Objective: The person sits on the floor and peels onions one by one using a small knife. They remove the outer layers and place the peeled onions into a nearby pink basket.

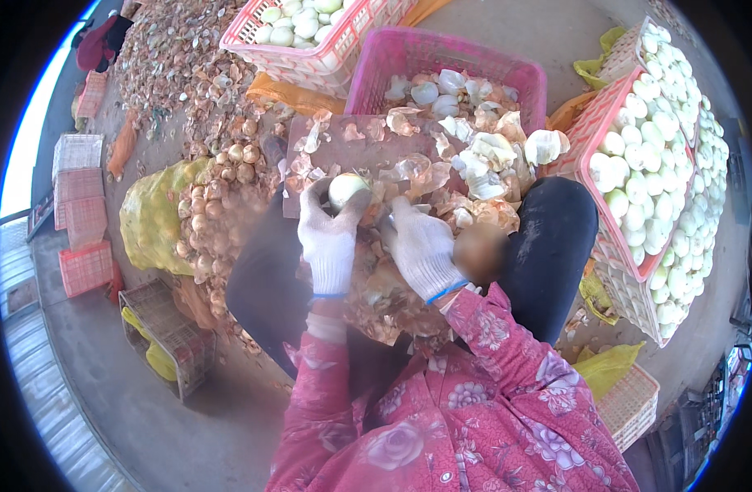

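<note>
My left hand (329, 237), in a white knit glove, grips a pale, mostly bare onion (348, 192) between thumb and fingers. It is over the near edge of a board (376, 144) strewn with onion skins. To the right of it, my right hand (419, 246), also gloved, has curled fingers close to the onion. Whether it holds a tool is hidden by the fingers and blur. Loose papery skins (486, 166) are heaped on the board's right side. More skins (382, 283) lie between my knees, below both hands.
Beyond the board stands a magenta plastic crate (446, 52) containing skins. Peeled onions fill a pink crate (234, 38) at the top and stacked crates (588, 184) on the right. Unpeeled onions (213, 206) spill from a yellow mesh sack (157, 215) on the left. A person (99, 43) is far off.
</note>
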Available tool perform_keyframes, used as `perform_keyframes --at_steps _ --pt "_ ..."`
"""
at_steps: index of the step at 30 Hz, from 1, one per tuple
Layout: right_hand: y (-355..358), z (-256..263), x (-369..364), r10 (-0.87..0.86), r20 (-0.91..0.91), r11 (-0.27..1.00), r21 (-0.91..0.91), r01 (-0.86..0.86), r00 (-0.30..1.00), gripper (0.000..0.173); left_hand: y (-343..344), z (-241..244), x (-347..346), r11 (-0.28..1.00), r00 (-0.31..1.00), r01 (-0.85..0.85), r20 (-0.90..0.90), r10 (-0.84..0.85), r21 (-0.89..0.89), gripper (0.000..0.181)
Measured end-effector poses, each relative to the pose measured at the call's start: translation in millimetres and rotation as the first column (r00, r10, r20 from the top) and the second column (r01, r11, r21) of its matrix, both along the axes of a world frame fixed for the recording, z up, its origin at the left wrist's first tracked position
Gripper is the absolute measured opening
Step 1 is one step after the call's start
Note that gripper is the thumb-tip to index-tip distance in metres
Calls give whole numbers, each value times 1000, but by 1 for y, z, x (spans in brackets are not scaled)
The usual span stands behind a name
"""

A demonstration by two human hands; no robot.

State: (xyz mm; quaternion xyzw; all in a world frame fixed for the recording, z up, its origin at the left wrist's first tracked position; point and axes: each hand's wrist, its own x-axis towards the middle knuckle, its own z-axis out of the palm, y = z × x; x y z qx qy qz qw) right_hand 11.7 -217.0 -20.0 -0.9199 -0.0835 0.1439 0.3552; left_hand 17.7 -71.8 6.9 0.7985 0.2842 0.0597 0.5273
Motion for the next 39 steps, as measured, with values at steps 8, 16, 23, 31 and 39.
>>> perform_keyframes --at_steps 8,16,23,31,39 --pt "4 -9 1 14 91 1000 -4 -14 996 27 -3 -7 -1 999 999 -28 42 26 33 53" --pt "-13 0 -27 -17 -11 1000 11 17 1000 23 -7 -4 -5 992 998 -60 20 62 -114 56" --pt "-19 8 -18 -121 -444 827 450 338 888 30 15 1 0 985 985 170 -43 -169 38 72" --pt "-18 6 5 -129 -72 934 326 146 989 45 18 -6 -31 927 958 278 -8 -285 250 60" --pt "-24 -7 8 -139 -292 861 436 261 946 33 8 -13 -44 956 961 217 131 -245 197 45"
